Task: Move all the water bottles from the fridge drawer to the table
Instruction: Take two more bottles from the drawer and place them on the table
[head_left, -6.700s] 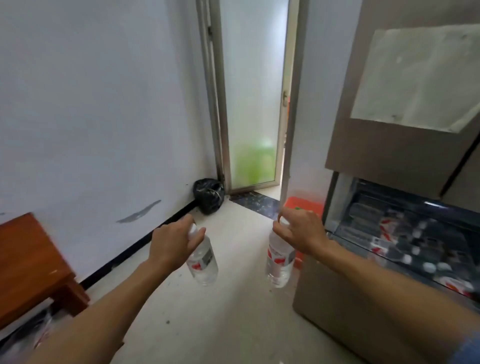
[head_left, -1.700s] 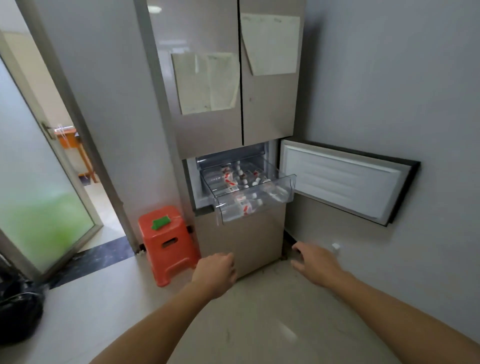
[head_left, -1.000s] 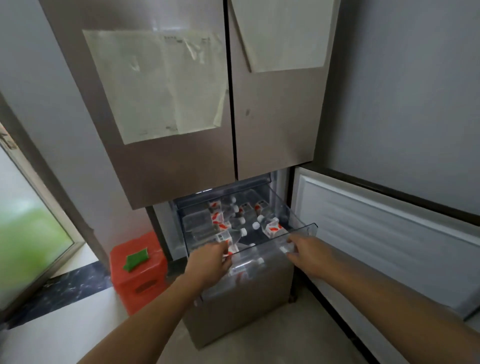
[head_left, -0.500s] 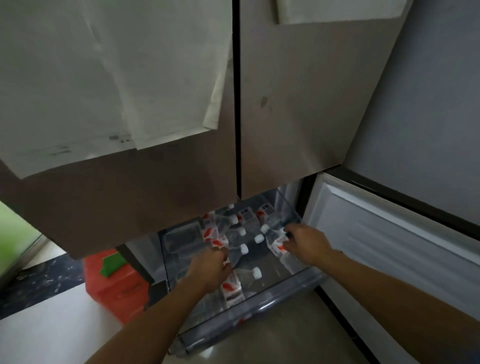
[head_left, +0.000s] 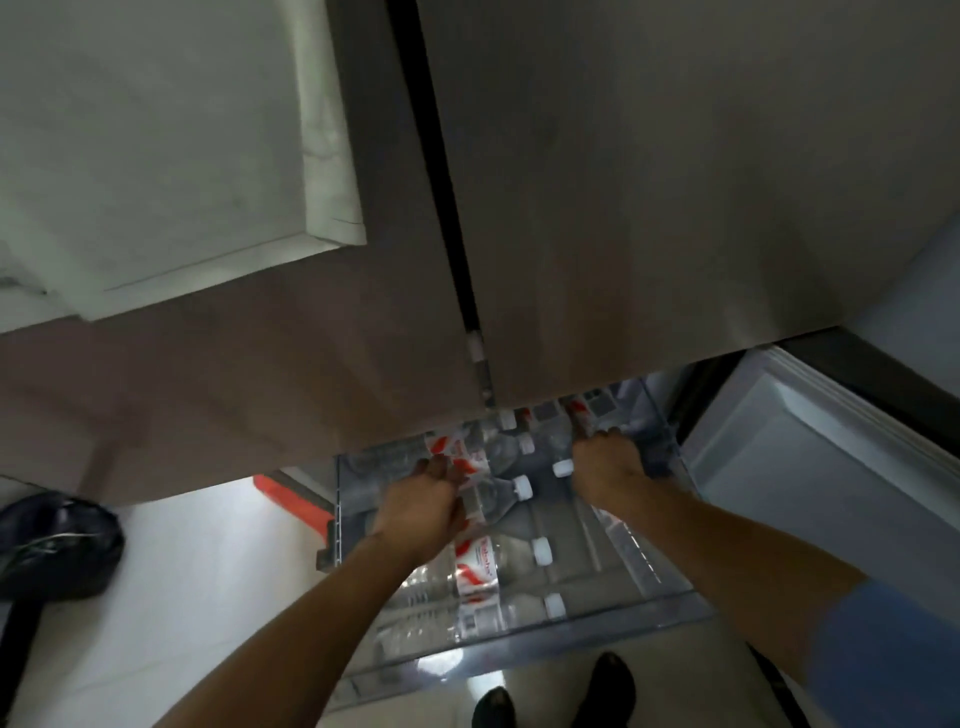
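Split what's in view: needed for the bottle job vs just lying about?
Job:
water bottles
drawer
left hand
right hand

Lying about:
black bag
red stool
paper on fridge door

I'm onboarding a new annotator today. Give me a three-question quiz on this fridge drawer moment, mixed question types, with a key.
1. True or false: both hands are inside the clear drawer.
2. Multiple choice: the left hand is closed on (A) a labelled bottle, (B) the drawer's front wall, (C) nothing.
3. Short answer: how do the bottles nearest the drawer's front, such as the front bottle, lie?

Key: 1 true. 2 A. 3 On their sides, white caps pointing right. The right hand reaches among bottles deeper in; its grasp is hidden.
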